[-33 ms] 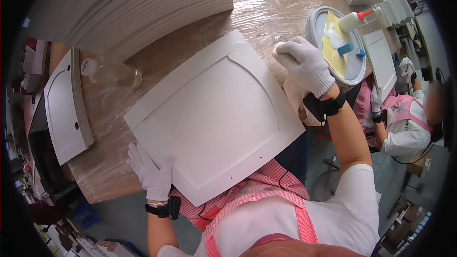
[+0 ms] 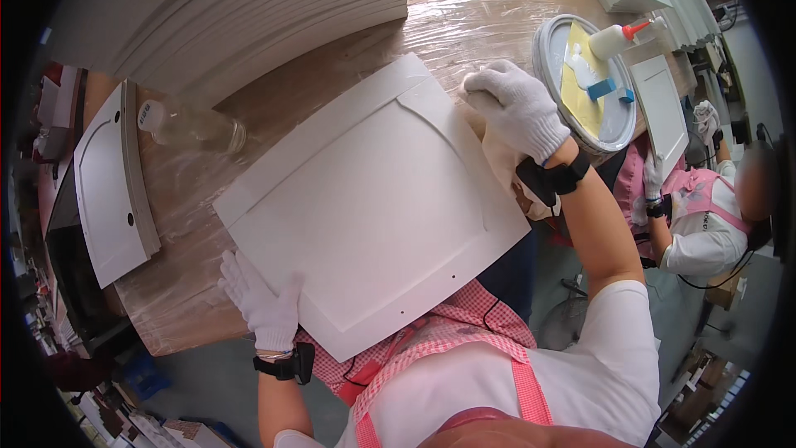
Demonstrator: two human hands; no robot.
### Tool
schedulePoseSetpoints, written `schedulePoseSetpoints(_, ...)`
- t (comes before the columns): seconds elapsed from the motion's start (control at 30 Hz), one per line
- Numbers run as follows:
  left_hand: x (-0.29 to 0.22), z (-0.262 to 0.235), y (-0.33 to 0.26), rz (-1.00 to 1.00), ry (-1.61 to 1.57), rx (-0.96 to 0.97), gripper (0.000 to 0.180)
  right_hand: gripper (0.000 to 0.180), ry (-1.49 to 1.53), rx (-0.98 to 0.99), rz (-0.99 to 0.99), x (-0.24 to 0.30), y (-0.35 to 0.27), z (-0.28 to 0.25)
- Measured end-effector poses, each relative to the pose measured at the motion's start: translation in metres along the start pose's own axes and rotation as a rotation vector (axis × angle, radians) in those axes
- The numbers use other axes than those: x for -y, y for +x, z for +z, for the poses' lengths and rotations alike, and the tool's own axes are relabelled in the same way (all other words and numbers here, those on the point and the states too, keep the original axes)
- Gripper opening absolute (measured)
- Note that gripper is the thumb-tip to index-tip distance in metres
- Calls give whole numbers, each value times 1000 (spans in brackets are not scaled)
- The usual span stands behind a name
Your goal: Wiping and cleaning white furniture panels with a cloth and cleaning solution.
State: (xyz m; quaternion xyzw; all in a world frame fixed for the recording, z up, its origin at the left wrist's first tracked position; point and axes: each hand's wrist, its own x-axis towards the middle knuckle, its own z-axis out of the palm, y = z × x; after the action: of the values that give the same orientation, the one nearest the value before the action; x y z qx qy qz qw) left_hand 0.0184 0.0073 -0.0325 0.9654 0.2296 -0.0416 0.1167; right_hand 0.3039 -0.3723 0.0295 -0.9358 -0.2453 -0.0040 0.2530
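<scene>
A white cabinet door panel (image 2: 373, 207) with a curved raised frame lies tilted in front of me, its near edge over my checked apron. My left hand (image 2: 264, 299), in a white knit glove, rests at the panel's left edge with fingers stretched out and the thumb on the surface. Above the panel's right edge, my gloved right hand (image 2: 518, 108) is closed on a cream cloth (image 2: 502, 158), which hangs down beside the panel. Its fingertips are partly hidden.
A pail (image 2: 543, 50) at right bears a yellow sheet (image 2: 580, 87), blue blocks (image 2: 601, 89) and a red-tipped bottle (image 2: 612, 40). A clear jar (image 2: 199, 129), door panels (image 2: 108, 182) and a tall panel stack (image 2: 249, 8) stand left. A co-worker (image 2: 696, 199) handles another panel (image 2: 662, 104).
My right hand has shifted slightly left toward the panel, carrying the cloth with it. My left hand stays in place.
</scene>
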Motion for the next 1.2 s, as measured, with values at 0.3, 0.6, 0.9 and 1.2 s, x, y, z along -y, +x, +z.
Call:
schedulePoseSetpoints(0.3, -3, 5, 1, 73, 44, -90, 108, 12, -331, 111, -203, 3, 50, 53)
schedulePoseSetpoints(0.6, -3, 7, 3, 152, 16, -178, 102, 23, -456, 152, -331, -4, 56, 46)
schedulePoseSetpoints(0.9, -3, 9, 3, 163, 12, -210, 95, 23, -501, 170, -327, -2, 57, 49)
schedulePoseSetpoints(1.2, -2, 9, 2, 181, -24, -238, 91, 20, -516, 237, -297, 12, 57, 50)
